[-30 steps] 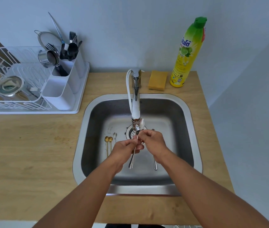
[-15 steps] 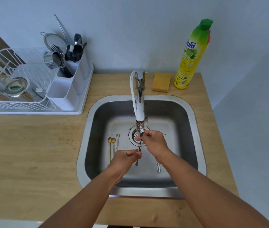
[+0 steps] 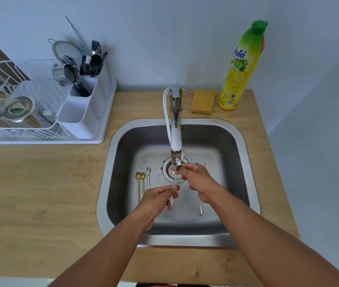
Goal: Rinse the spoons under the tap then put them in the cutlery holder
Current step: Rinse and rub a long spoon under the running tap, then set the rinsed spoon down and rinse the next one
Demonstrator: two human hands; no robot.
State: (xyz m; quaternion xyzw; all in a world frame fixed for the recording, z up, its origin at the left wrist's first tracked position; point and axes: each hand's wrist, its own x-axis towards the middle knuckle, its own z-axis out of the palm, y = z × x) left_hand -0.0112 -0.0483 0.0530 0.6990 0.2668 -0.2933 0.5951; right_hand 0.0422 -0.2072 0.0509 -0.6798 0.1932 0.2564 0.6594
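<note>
Under the tap, at the centre of the frame, one spoon is being rinsed. Left hand pinches its handle low down, fingers curled round it; right hand has its fingertips closed on the upper end, right below the spout. The bowl of the spoon is hidden, so I cannot tell its facing.

Step in hand: rinsing, judged mid-task. Three more spoons lie on the sink floor left of the drain, and another lies under the right wrist.

Next move, as I judge it: one hand lets go, the other lifts the spoon clear of the sink rim and carries it toward the upper left to the cutlery holder.

Room: bare counter lies between sink and rack. The holder's far compartments are crowded with utensils; the nearest looks open. The spout hangs close above the hands, so the lift needs care.
</note>
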